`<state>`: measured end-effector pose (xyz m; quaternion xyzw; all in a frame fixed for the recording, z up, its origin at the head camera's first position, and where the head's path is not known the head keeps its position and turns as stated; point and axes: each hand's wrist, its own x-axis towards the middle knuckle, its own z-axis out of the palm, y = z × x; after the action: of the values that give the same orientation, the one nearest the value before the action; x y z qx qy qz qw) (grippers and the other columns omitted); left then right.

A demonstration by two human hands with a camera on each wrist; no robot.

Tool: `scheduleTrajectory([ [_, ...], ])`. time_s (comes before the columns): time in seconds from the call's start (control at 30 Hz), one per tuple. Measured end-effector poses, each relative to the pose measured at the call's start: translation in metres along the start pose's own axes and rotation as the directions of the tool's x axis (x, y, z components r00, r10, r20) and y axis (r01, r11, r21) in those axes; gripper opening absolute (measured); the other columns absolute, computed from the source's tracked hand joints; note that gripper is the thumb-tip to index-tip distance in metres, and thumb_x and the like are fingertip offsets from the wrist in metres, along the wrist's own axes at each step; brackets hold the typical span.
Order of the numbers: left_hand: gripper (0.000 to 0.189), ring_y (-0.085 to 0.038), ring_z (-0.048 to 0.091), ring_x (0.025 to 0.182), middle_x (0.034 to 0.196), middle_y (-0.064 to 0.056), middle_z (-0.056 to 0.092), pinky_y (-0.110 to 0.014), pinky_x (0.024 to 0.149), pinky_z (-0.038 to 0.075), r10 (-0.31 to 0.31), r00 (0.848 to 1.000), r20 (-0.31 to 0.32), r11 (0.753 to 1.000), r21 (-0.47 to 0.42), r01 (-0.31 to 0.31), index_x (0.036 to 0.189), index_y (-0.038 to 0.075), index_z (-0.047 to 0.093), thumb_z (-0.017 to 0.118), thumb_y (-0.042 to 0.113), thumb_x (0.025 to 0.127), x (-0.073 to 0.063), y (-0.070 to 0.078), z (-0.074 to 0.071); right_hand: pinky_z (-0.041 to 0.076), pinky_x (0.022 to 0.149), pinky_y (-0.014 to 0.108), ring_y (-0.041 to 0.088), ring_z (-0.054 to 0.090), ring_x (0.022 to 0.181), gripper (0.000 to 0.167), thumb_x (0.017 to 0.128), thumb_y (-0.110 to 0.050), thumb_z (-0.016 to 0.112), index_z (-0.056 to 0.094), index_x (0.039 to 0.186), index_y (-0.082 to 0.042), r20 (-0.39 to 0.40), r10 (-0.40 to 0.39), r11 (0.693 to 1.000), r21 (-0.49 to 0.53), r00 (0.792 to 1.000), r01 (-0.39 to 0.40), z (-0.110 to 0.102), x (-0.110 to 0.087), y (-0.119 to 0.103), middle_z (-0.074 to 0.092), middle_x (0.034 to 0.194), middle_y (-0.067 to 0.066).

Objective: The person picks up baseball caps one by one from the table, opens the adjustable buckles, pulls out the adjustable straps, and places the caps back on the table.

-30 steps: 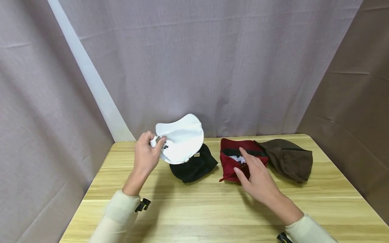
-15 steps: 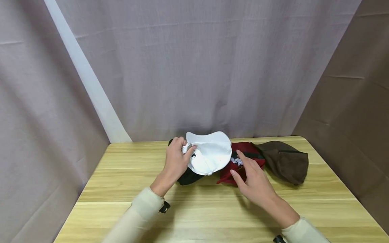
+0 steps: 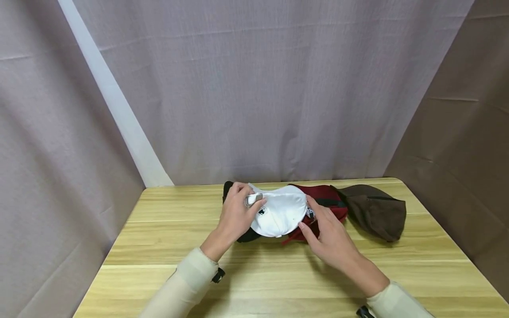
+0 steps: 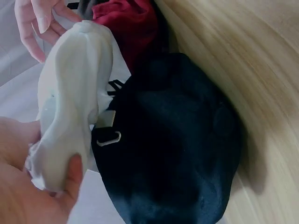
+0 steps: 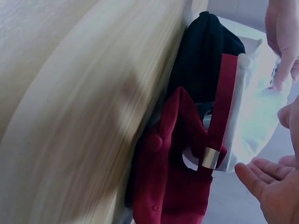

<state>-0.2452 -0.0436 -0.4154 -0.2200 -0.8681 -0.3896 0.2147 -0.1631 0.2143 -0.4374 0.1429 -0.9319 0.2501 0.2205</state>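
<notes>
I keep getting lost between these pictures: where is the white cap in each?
Head: white cap, lower half, slightly right of centre, held by the left hand.
Left wrist: white cap, left side.
Right wrist: white cap, right side.
Shared landmark: the red cap, partly visible in all three.

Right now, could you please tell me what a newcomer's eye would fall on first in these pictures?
Most likely the bright white cap, pinched by the left hand, with the right hand by its other edge. Next, perhaps, the red cap, partly hidden beyond the right hand, and the brown cap to its right on the wooden table.
</notes>
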Motion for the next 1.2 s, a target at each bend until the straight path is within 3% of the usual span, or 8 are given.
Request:
scheduleTrajectory([
  [0.17, 0.024, -0.028, 0.061, 0.119, 0.121, -0.008, 0.069, -0.045, 0.096, 0.055, 0.088, 0.996, 0.002, 0.996, -0.017, -0.088, 0.095, 0.008, 0.071, 0.082, 0.029, 0.095, -0.002, -0.002, 0.000, 0.052, 0.109, 0.057, 0.036, 0.058, 0.139, 0.067, 0.101, -0.025, 0.073, 0.046, 0.159, -0.003, 0.008, -0.050, 0.999, 0.001, 0.999, 0.050, 0.001, 0.002, -0.004, 0.060, 0.152, 0.020],
  [0.37, 0.020, -0.022, 0.063, 0.114, 0.115, -0.003, 0.072, -0.038, 0.090, 0.056, 0.188, 0.978, 0.087, 0.981, -0.058, -0.183, 0.101, 0.010, 0.073, 0.079, 0.029, 0.096, -0.002, -0.002, -0.002, 0.057, 0.101, 0.052, 0.031, 0.064, 0.129, 0.061, 0.102, -0.027, 0.072, 0.051, 0.156, -0.007, 0.008, -0.077, 0.997, 0.008, 0.997, 0.076, 0.000, 0.009, -0.010, 0.067, 0.142, 0.014],
  [0.53, 0.014, -0.019, 0.063, 0.112, 0.114, -0.001, 0.071, -0.033, 0.087, 0.054, 0.211, 0.963, 0.166, 0.974, -0.118, -0.193, 0.099, 0.013, 0.072, 0.075, 0.027, 0.100, -0.003, -0.002, -0.005, 0.058, 0.079, 0.036, 0.020, 0.071, 0.097, 0.057, 0.101, -0.023, 0.073, 0.055, 0.153, -0.008, 0.006, -0.108, 0.993, 0.049, 0.994, 0.108, 0.001, 0.018, -0.024, 0.077, 0.116, 0.007],
  [0.7, 0.016, -0.019, 0.063, 0.116, 0.119, -0.002, 0.071, -0.037, 0.093, 0.056, 0.239, 0.946, 0.219, 0.964, -0.170, -0.204, 0.110, 0.012, 0.074, 0.070, 0.026, 0.103, -0.003, -0.005, -0.009, 0.056, 0.068, 0.023, 0.011, 0.073, 0.087, 0.054, 0.101, -0.023, 0.073, 0.057, 0.151, -0.009, 0.033, -0.108, 0.985, 0.140, 0.994, 0.103, 0.007, 0.030, -0.040, 0.079, 0.104, 0.000],
  [0.9, 0.018, -0.021, 0.067, 0.114, 0.119, -0.006, 0.072, -0.040, 0.094, 0.058, 0.293, 0.927, 0.233, 0.946, -0.213, -0.245, 0.113, 0.009, 0.077, 0.063, 0.018, 0.105, -0.003, -0.007, -0.014, 0.059, 0.072, 0.023, 0.004, 0.072, 0.081, 0.041, 0.104, -0.024, 0.071, 0.064, 0.141, -0.008, 0.065, -0.116, 0.960, 0.264, 0.991, 0.095, 0.016, 0.044, -0.051, 0.079, 0.098, -0.002],
  [1.1, 0.017, -0.021, 0.068, 0.108, 0.112, -0.006, 0.075, -0.037, 0.094, 0.058, 0.363, 0.901, 0.236, 0.922, -0.229, -0.311, 0.109, 0.007, 0.079, 0.063, 0.014, 0.106, 0.001, -0.007, -0.014, 0.060, 0.072, 0.026, 0.005, 0.073, 0.080, 0.022, 0.103, -0.028, 0.074, 0.071, 0.119, -0.013, 0.061, -0.086, 0.962, 0.264, 0.994, 0.067, 0.017, 0.051, -0.052, 0.077, 0.089, -0.005],
  [1.2, 0.018, -0.020, 0.068, 0.107, 0.110, -0.005, 0.075, -0.036, 0.094, 0.057, 0.383, 0.884, 0.268, 0.913, -0.256, -0.318, 0.109, 0.007, 0.080, 0.062, 0.012, 0.107, 0.002, -0.007, -0.015, 0.059, 0.071, 0.024, 0.005, 0.072, 0.079, 0.017, 0.100, -0.029, 0.077, 0.071, 0.111, -0.016, 0.070, -0.079, 0.964, 0.259, 0.994, 0.058, 0.016, 0.052, -0.051, 0.075, 0.085, -0.008],
])
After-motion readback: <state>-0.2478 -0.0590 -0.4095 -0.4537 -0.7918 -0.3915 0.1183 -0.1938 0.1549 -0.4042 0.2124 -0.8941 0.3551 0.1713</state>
